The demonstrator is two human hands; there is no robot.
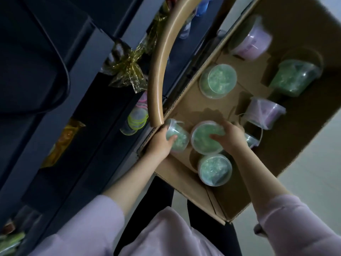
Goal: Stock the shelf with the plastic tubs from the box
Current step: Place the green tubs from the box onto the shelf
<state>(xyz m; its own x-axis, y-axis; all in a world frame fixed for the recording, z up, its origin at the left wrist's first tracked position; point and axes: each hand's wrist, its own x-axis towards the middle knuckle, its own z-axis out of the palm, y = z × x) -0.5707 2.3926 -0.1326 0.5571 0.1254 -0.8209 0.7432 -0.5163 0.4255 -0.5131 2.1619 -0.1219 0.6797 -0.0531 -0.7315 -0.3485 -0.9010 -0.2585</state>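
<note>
left hand (158, 143) grips 1 green tub (180, 143) tipped sideways, lid toward the shelf (103, 108); right hand (230, 135) clutches a 2nd tub (203, 145) lid-up, both inside the cardboard box (184, 180), pale floor (313, 163) underneath.

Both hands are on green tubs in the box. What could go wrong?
The left hand grips a tilted tub beside the beige curved bar; lifting could bump it. The right hand holds an upright tub with a neighbouring tub close by; pulling it out may jostle that one.
</note>
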